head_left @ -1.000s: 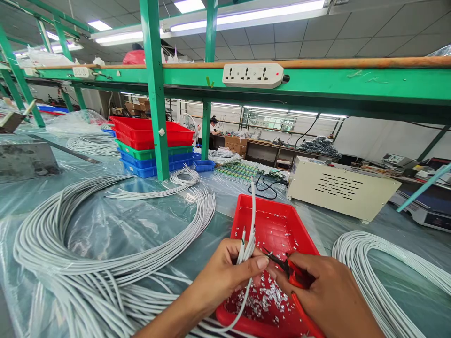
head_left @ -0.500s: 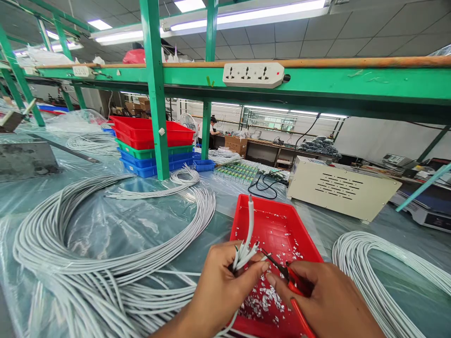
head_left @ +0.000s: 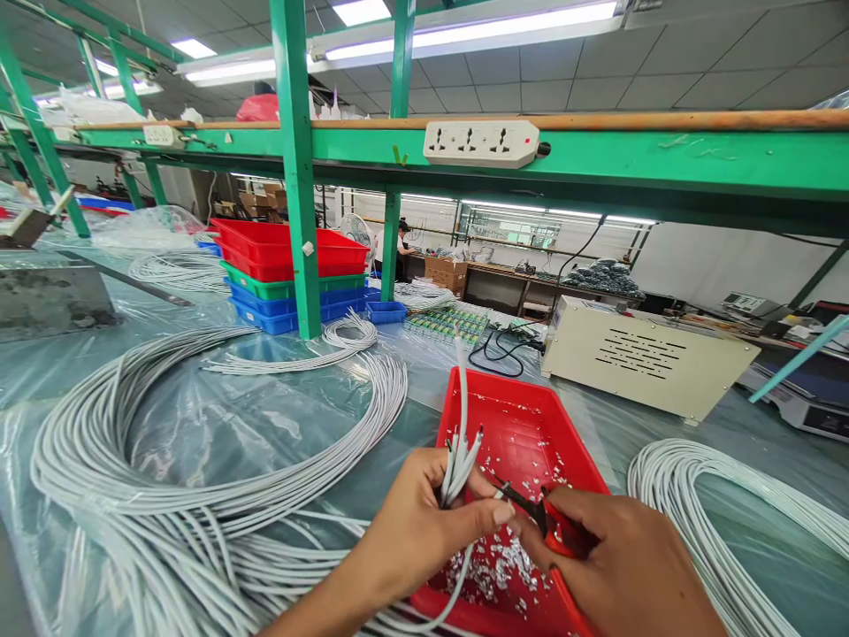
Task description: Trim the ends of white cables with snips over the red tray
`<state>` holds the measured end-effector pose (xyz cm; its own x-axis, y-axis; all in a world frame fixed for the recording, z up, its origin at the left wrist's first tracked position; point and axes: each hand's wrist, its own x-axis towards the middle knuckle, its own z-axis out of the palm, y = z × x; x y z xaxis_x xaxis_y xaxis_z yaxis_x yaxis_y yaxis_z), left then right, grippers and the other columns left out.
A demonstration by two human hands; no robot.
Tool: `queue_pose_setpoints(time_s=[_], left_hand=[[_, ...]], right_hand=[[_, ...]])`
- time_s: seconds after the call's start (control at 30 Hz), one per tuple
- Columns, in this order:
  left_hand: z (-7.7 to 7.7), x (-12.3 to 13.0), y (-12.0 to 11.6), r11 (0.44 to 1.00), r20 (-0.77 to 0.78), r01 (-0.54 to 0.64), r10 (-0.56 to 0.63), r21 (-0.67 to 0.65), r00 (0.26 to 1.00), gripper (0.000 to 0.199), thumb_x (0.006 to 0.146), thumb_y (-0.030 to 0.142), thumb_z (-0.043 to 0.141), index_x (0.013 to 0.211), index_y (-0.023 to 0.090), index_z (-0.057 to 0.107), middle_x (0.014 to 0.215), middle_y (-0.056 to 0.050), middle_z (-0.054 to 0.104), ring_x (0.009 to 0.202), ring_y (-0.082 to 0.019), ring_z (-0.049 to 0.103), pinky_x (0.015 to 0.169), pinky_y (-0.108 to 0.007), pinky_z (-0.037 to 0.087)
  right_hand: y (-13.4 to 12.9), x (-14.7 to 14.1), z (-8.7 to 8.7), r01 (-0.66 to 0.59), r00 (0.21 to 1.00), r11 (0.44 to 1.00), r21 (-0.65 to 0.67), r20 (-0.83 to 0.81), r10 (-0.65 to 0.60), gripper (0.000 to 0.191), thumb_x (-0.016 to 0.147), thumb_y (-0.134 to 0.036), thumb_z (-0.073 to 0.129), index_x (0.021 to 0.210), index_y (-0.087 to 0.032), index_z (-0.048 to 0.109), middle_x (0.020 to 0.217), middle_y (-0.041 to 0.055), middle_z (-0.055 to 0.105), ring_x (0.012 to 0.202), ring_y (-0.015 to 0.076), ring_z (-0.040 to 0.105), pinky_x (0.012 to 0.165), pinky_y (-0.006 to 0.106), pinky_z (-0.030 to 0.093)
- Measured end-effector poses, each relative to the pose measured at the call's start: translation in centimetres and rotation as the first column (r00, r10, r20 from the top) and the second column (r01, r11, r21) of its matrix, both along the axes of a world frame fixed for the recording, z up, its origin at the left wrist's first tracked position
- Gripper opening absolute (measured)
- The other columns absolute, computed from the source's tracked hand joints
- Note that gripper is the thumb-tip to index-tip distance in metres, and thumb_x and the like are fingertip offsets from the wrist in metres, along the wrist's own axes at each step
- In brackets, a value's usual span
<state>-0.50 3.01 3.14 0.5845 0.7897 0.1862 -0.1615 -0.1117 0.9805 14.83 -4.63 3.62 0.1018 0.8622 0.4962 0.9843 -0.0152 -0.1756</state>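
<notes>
At the far left a dull metal block [head_left: 53, 301] stands on the surface [head_left: 258, 429], which is spread with clear plastic. Nearer, also on the left, lies a big coil of white cable [head_left: 93, 433], with loose lengths running toward me. Farther off and a little right, a green post [head_left: 305, 292] stands in front of a stack of trays [head_left: 252, 252], red over green over blue, and a small coil [head_left: 351, 333] lies just on the near side of the post.

In the middle, near me, my left fingers [head_left: 474, 524] are grasping a bunch of white cables [head_left: 456, 473], ends up. One end rises well above the others, dark tips show on some of the short ones, and a single end pokes out to the right past my thumb. Below is a red tray [head_left: 531, 402] with silvery scraps [head_left: 497, 566], thickest in its near part.

On the right, my right fingers [head_left: 576, 502] are wrapped round red-handled cutters [head_left: 558, 541]. Their dark blades point left, right at that end; I can't tell whether they have bitten it.

Farther right sits a beige box [head_left: 640, 354] with slots, and near right another white coil [head_left: 722, 504].
</notes>
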Motion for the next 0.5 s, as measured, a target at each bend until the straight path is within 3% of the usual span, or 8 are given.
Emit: queue_pose_setpoints(time_s=[0.13, 0.3, 0.37, 0.5], left_hand=[[-0.4, 0.3, -0.8, 0.986, -0.026, -0.148, 0.151, 0.070, 0.988, 0.014, 0.064, 0.020, 0.068, 0.057, 0.015, 0.057, 0.050, 0.004, 0.051, 0.045, -0.007, 0.037, 0.044, -0.019, 0.027], [-1.4, 0.3, -1.3, 0.901, 0.029, -0.328, 0.333, 0.284, 0.942, 0.014, 0.069, 0.019, 0.063, 0.057, 0.017, 0.057, 0.055, 0.001, 0.056, 0.052, -0.011, 0.047, 0.049, -0.021, 0.035], [-1.4, 0.3, -1.3, 0.923, 0.020, -0.304, 0.308, 0.238, 0.951, 0.013, 0.069, 0.020, 0.064, 0.059, 0.017, 0.057, 0.055, 0.000, 0.059, 0.053, -0.013, 0.051, 0.052, -0.022, 0.038], [-0.5, 0.6, -1.2, 0.992, -0.001, -0.126, 0.126, -0.012, 0.992, 0.014, 0.068, 0.024, 0.064, 0.061, 0.016, 0.054, 0.054, -0.001, 0.061, 0.052, -0.014, 0.055, 0.052, -0.024, 0.041]], right_hand=[[-0.2, -0.5, 0.4, -0.005, 0.997, 0.994, -0.110, -0.072, -0.003, 0.048, 0.078, -0.055, 0.041, 0.047, -0.019, 0.035, 0.042, -0.0055, 0.033, 0.044, 0.0106, 0.024, 0.044, 0.023, 0.017], [-0.5, -1.1, 0.6, 0.064, 0.996, 0.977, -0.203, -0.052, -0.076, 0.048, 0.078, -0.056, 0.038, 0.047, -0.019, 0.032, 0.041, -0.0045, 0.036, 0.042, 0.0117, 0.028, 0.045, 0.024, 0.018], [-0.7, -1.2, 0.5, 0.068, 0.994, 0.963, -0.259, -0.070, -0.089, 0.046, 0.079, -0.054, 0.034, 0.048, -0.020, 0.035, 0.042, -0.0027, 0.044, 0.042, 0.0134, 0.034, 0.046, 0.025, 0.019], [-0.6, -1.0, 0.6, 0.003, 0.980, 0.944, -0.331, -0.187, -0.069, 0.044, 0.080, -0.056, 0.030, 0.058, -0.022, 0.047, 0.053, 0.0009, 0.057, 0.048, 0.0187, 0.046, 0.049, 0.028, 0.025]])
